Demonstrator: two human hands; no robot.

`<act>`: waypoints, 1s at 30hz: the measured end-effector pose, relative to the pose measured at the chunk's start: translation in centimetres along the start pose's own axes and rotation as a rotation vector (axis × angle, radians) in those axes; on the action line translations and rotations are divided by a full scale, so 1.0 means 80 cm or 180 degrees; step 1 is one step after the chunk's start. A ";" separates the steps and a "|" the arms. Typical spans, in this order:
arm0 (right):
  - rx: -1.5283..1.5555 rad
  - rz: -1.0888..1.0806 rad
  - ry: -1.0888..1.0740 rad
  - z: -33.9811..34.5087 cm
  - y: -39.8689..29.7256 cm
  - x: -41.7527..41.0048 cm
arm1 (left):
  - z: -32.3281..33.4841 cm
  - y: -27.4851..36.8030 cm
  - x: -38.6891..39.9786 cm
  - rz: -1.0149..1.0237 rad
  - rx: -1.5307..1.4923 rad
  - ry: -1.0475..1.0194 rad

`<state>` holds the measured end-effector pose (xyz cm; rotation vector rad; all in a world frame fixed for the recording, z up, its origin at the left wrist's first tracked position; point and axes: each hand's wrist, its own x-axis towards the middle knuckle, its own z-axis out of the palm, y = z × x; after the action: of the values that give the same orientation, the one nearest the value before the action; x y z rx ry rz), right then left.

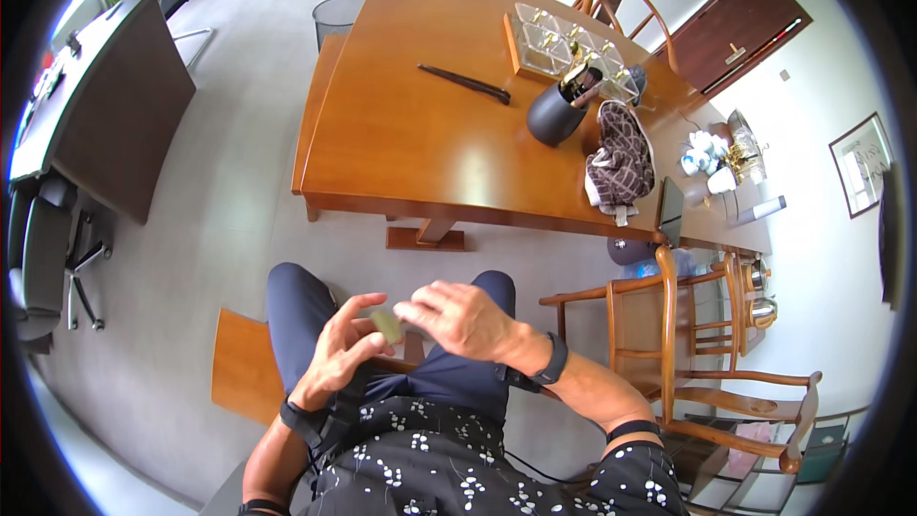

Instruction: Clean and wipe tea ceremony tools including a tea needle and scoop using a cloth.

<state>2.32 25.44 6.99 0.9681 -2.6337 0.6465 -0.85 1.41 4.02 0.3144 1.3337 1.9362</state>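
Observation:
Above my lap, my left hand (344, 347) holds a small, flat, olive-green object (387, 327) between thumb and fingers. The object is blurred, and I cannot tell what it is. My right hand (455, 319) hovers close on its right side, palm down and fingers bent. Its fingertips come near the green object, but whether they touch it or pinch anything is unclear. Both hands are over my dark trousers, in front of a wooden bench (247, 365).
A wooden table (387, 150) stands ahead, bearing dark tongs (466, 84), a black tool holder (555, 115), a patterned brown cloth (622, 158) and a clear compartment box (541, 43). Wooden armchairs (666, 330) stand at the right. A desk (122, 107) is at the left.

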 end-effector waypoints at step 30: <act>-0.0795 0.2280 0.2485 -0.223 0.265 0.023 | -0.038 -0.053 -0.015 -0.0401 0.0596 0.0547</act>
<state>-11.54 47.56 16.47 -0.3069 -2.1816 0.6314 0.10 -0.78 -0.77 0.1523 1.6125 1.7694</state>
